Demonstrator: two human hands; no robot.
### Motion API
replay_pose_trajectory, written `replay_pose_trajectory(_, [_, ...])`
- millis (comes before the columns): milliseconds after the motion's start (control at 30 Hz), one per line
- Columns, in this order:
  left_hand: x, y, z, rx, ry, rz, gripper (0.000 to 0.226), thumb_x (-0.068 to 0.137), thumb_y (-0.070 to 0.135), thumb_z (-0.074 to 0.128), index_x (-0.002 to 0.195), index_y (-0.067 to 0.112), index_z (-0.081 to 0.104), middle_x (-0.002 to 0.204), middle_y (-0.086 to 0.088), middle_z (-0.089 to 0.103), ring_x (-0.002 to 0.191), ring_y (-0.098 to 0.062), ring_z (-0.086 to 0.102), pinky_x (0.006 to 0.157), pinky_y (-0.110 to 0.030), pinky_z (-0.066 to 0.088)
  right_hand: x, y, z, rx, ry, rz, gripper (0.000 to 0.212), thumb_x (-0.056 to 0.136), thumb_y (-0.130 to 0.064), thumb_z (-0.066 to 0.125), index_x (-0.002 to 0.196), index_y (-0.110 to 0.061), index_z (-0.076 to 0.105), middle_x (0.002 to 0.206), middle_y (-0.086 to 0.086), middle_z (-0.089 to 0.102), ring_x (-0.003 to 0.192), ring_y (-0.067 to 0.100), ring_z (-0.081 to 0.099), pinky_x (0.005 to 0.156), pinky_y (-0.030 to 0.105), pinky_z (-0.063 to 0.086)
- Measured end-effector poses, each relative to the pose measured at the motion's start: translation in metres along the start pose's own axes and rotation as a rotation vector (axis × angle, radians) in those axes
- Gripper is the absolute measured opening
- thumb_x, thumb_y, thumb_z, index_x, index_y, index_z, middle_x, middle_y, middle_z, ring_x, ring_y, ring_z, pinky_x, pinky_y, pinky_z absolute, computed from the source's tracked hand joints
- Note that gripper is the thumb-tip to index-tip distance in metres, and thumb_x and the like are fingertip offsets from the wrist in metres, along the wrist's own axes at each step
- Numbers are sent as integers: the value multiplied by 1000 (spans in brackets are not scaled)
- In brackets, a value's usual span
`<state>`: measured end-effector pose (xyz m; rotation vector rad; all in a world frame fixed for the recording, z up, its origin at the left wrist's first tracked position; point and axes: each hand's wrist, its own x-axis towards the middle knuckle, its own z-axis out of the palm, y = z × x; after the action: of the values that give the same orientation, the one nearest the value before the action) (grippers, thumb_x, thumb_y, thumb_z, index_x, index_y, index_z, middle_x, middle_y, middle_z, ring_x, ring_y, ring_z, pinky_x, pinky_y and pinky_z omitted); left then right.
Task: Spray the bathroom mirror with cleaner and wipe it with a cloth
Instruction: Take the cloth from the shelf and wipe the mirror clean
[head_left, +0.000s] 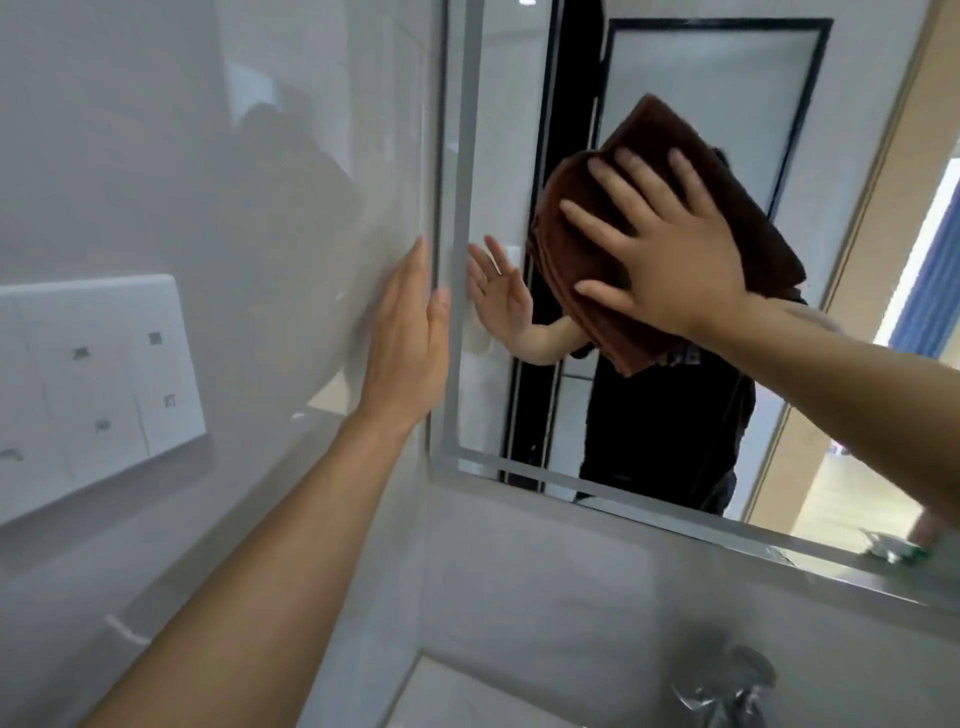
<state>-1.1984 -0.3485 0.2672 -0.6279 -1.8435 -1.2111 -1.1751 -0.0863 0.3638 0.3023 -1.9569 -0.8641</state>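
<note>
The bathroom mirror (675, 78) with a grey frosted border fills the upper right. A folded brown cloth (587, 218) lies flat against the glass near its middle. My right hand (670, 249) presses on the cloth with its fingers spread and straight. My left hand (410, 338) rests flat on the tiled side wall, fingertips at the mirror's left edge. The mirror shows both hands and the cloth reflected. No spray bottle is plainly visible.
A white switch panel (98, 384) sits on the left wall. Below the mirror are a chrome tap (727, 686) and the white basin (447, 696). A small green and white object (891, 551) lies at the mirror's lower right edge.
</note>
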Motion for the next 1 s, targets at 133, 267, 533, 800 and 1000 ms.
replay_pose_trajectory(133, [14, 6, 11, -1, 49, 29, 52, 106, 29, 30, 155, 13, 24, 158, -4, 33, 144, -14, 35, 119, -39, 31, -5, -25, 6, 29, 34, 117, 73, 97, -65, 34, 159, -27, 24, 169, 11, 10, 156, 32, 7, 124, 58, 6])
replay_pose_trajectory(267, [-1, -2, 21, 78, 42, 35, 48, 106, 23, 32, 153, 11, 30, 157, -6, 36, 144, -14, 33, 116, -12, 19, -54, -106, 38, 114, -11, 13, 73, 95, -58, 46, 157, -22, 30, 168, 12, 15, 156, 33, 12, 125, 55, 6])
replay_pose_trajectory(533, [-51, -25, 19, 194, -122, -33, 47, 107, 20, 33, 153, 12, 33, 158, -3, 34, 147, -15, 28, 121, -31, 21, -119, -179, 74, 112, -137, -296, 78, 92, -53, 59, 158, -23, 29, 165, 8, 25, 154, 28, 22, 126, 47, 0])
replay_pose_trajectory(800, [-15, -3, 22, 191, -58, 13, 48, 106, 28, 30, 150, 11, 37, 157, -7, 35, 147, -21, 29, 121, -36, 23, -79, 40, 3, -1, 21, -29, 67, 101, -64, 34, 159, -31, 26, 166, 7, 23, 154, 29, 21, 124, 53, 15])
replay_pose_trajectory(1000, [27, 30, 39, 176, 14, 102, 48, 107, 31, 29, 152, 16, 34, 160, -5, 31, 149, -20, 25, 121, -38, 22, -46, 118, -34, -81, 51, 317, 67, 100, -66, 22, 156, -30, 29, 169, 7, 13, 156, 29, 11, 125, 54, 10])
